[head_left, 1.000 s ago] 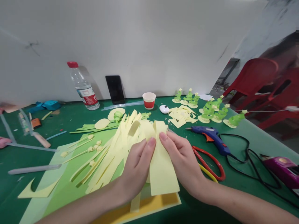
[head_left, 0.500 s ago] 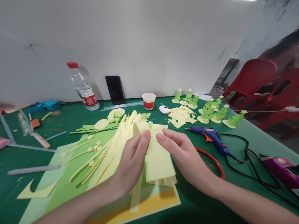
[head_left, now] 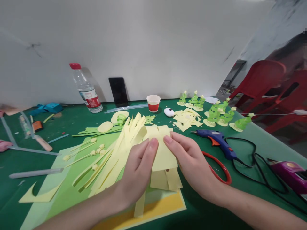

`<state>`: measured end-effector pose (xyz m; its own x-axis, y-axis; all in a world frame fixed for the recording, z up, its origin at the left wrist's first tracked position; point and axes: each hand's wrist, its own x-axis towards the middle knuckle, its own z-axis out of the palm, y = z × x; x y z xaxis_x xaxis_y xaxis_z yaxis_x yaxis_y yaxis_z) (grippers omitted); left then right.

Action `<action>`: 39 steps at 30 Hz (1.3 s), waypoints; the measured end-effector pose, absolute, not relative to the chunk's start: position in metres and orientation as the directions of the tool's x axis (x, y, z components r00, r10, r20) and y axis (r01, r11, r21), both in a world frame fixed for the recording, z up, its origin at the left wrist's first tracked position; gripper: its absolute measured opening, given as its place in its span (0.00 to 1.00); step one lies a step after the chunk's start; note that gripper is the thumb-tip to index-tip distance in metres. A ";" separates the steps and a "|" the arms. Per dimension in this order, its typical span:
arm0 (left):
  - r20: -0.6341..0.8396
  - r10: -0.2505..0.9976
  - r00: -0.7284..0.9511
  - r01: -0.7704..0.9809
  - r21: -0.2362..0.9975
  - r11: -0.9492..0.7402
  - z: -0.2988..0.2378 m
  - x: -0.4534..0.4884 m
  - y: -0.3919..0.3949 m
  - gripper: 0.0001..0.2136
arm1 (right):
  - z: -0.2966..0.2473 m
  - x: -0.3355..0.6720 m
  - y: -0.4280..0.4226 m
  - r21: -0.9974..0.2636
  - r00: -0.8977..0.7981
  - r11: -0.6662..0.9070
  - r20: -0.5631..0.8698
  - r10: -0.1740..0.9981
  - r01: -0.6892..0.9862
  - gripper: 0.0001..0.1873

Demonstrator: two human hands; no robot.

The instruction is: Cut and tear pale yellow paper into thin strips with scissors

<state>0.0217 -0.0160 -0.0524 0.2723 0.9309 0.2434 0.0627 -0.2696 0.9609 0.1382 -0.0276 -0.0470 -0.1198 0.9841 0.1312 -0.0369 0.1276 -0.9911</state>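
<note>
Between both hands is a pale yellow sheet of paper (head_left: 164,156), folded, its lower edge hanging toward me. My left hand (head_left: 141,163) pinches its left side, thumb on top. On the right side my right hand (head_left: 185,153) grips it the same way; the fingers behind the paper are hidden. Below it lie more pale yellow paper pieces (head_left: 159,181). A bundle of pale yellow paper strips (head_left: 120,150) spreads out left of my left hand, over green paper sheets (head_left: 69,188). A red handle loop (head_left: 223,174) shows beside my right hand.
A blue glue gun (head_left: 218,139) with a black cord lies at right, near a purple tool (head_left: 287,174). Small green paper trees (head_left: 213,113) stand at the back right. A paper cup (head_left: 153,103), phone (head_left: 118,92) and water bottle (head_left: 87,91) line the back.
The yellow paper has been folded, its lower edge now higher and the pieces beneath more exposed. Both thumbs have shifted slightly right and down along it.
</note>
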 end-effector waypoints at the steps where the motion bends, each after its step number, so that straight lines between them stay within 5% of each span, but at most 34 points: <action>1: 0.249 0.930 0.269 0.057 0.960 -0.274 -0.053 0.022 -0.016 0.13 | -0.048 0.137 -0.028 -0.991 -0.093 0.128 0.130 0.987 -0.025 0.15; 25: 0.188 0.963 0.193 0.023 0.980 -0.196 -0.060 0.026 -0.016 0.16 | -0.052 0.130 -0.030 -0.995 0.063 0.094 0.093 0.994 -0.019 0.16; 32: 0.169 0.970 0.175 -0.062 0.985 -0.160 -0.057 0.023 -0.008 0.15 | -0.049 0.134 -0.024 -0.987 -0.174 0.066 0.092 0.981 -0.149 0.16; 39: 0.180 0.966 0.188 -0.002 0.983 -0.183 -0.058 0.018 -0.003 0.18 | -0.045 0.136 -0.023 -0.980 -0.117 0.082 0.104 0.988 -0.179 0.13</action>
